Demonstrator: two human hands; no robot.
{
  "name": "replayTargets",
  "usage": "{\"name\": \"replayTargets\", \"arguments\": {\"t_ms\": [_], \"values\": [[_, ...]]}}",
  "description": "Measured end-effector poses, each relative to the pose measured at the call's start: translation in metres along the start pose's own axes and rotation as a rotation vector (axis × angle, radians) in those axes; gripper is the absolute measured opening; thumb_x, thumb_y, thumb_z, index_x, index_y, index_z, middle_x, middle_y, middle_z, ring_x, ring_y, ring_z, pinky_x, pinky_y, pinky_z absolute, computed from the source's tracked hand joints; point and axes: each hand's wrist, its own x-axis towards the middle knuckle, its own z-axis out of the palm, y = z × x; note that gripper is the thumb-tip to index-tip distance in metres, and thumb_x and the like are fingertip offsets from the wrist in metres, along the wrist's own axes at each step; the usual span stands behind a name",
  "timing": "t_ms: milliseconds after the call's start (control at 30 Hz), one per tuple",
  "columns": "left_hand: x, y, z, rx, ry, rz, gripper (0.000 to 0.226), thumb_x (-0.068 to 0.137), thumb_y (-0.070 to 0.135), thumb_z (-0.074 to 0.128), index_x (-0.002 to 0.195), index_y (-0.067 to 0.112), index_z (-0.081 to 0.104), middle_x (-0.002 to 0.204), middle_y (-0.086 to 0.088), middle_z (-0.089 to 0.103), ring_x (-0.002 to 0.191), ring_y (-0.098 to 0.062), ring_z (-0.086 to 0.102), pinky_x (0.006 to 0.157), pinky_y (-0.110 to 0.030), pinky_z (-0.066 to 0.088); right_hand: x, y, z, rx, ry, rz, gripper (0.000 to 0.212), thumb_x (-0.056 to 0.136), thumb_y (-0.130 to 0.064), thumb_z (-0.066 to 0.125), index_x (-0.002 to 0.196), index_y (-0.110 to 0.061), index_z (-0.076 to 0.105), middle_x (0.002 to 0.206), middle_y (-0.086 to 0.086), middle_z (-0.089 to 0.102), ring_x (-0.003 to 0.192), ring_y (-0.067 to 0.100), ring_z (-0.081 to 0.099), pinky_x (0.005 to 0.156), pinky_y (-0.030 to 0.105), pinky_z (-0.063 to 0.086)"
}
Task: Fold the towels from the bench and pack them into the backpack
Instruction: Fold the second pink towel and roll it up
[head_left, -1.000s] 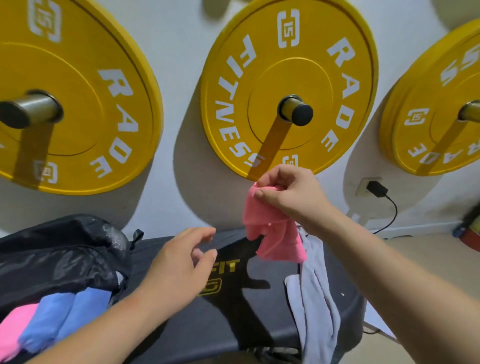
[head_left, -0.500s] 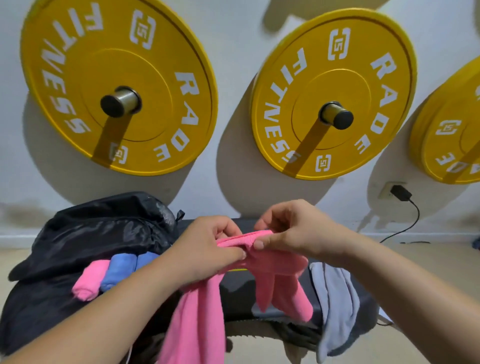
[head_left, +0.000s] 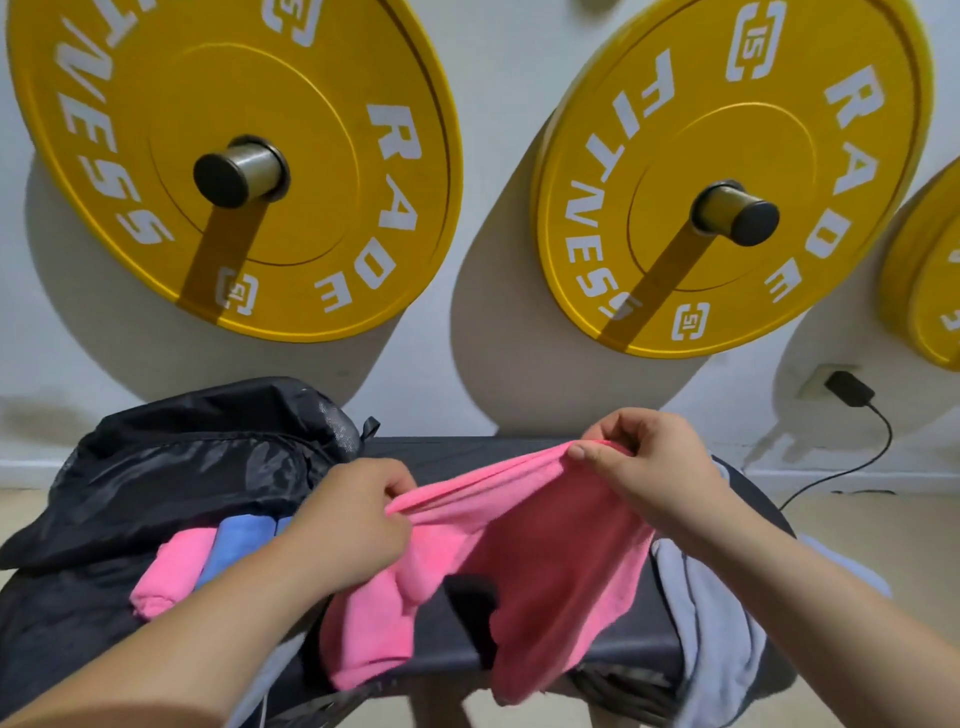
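Note:
A pink towel (head_left: 550, 566) hangs stretched between my two hands above the black bench (head_left: 457, 457). My left hand (head_left: 353, 514) pinches its top edge at the left end, and my right hand (head_left: 644, 462) pinches the same edge higher at the right end. The cloth droops in two lobes toward the bench's front edge. An open black backpack (head_left: 197, 457) lies at the bench's left end with a rolled pink towel (head_left: 174, 569) and blue towels (head_left: 234, 540) showing in its mouth. A grey towel (head_left: 706, 623) drapes over the bench's right end.
Yellow weight plates (head_left: 234, 156) hang on pegs on the white wall behind the bench. A black plug (head_left: 849, 387) with a cable sits in a wall socket at the right. Beige floor shows on both sides of the bench.
My left hand has joined my right on the pink towel, and the two hands have drawn apart, spreading its top edge. The view has shifted left.

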Motion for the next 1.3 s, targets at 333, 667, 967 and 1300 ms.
{"name": "replayTargets", "arguments": {"t_ms": [333,667,967,1300], "values": [[0.013,-0.011,0.000,-0.199,0.144,-0.136,0.025,0.085,0.003,0.061,0.074,0.021,0.073,0.070,-0.001,0.072,0.071,-0.019,0.066,0.063,-0.027,0.047,0.014,0.075,-0.006,0.085,0.207,0.311,0.027,0.091,-0.022,0.071,0.074,-0.003,0.066,0.060,0.002,0.055,0.056,0.015,0.048,0.056,0.029,0.038],[0.000,0.005,0.001,-0.379,0.077,-0.073,0.019,0.091,0.040,0.060,0.090,0.025,0.071,0.079,-0.001,0.075,0.077,-0.026,0.069,0.083,-0.046,0.058,-0.003,0.056,0.010,0.314,0.034,0.288,0.015,0.079,-0.007,0.081,0.071,-0.007,0.069,0.058,0.000,0.062,0.056,0.011,0.053,0.056,0.023,0.043],[-0.020,0.063,0.027,-0.263,0.239,0.450,0.011,0.085,0.015,0.076,0.080,0.022,0.070,0.098,0.011,0.069,0.099,-0.008,0.066,0.086,-0.028,0.051,-0.033,-0.012,0.030,0.405,-0.289,0.011,0.014,0.090,-0.022,0.074,0.079,-0.014,0.077,0.073,0.008,0.076,0.063,0.019,0.067,0.062,0.031,0.051],[-0.011,0.059,0.032,-0.402,0.172,0.202,0.015,0.085,0.018,0.076,0.079,0.024,0.065,0.067,0.018,0.064,0.053,0.001,0.051,0.056,-0.012,0.039,-0.027,0.009,0.033,0.524,-0.453,0.111,0.028,0.090,-0.029,0.074,0.079,-0.004,0.069,0.069,0.011,0.066,0.064,0.017,0.052,0.057,0.027,0.040]]}}
